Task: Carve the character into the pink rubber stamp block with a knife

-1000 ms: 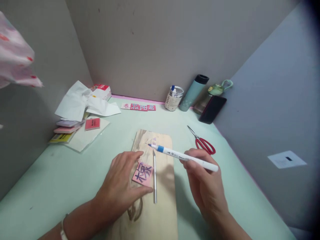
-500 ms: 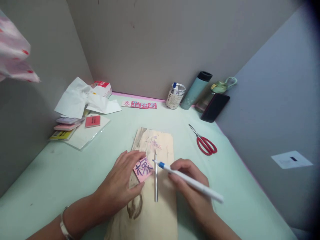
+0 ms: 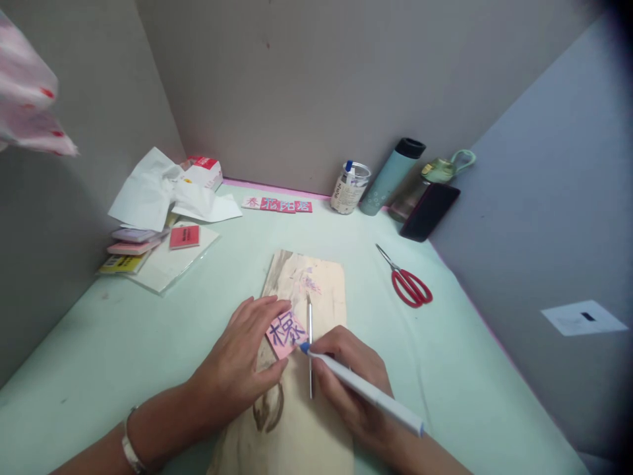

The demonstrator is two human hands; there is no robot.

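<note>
Between the thumb and fingers of my left hand (image 3: pixel 242 353) is a small pink square block (image 3: pixel 283 343), held at its edges on the wooden board (image 3: pixel 326 422). A dark blue character is drawn on its face. My right hand (image 3: pixel 356 376) grips a white marker pen (image 3: pixel 370 392) with a blue collar, its tip at the block's lower right corner. A slim silver craft knife (image 3: pixel 310 316) lies lengthwise on the board, partly hidden by the pen and right fingers. Colored smudges mark the board's far end.
Red-handled scissors (image 3: pixel 408 284) lie right of the board. Several lettered pink blocks (image 3: pixel 279 204) line the back. A tin can (image 3: pixel 350 191), teal tumbler (image 3: pixel 393 177), green bottle (image 3: pixel 438 170) and phone (image 3: pixel 429 212) stand behind. White papers (image 3: pixel 148 188) and a red block (image 3: pixel 184 237) lie left.
My right hand has moved left and down, bringing the pen tip from above the knife to the block's lower right corner. My left hand keeps its hold on the block.
</note>
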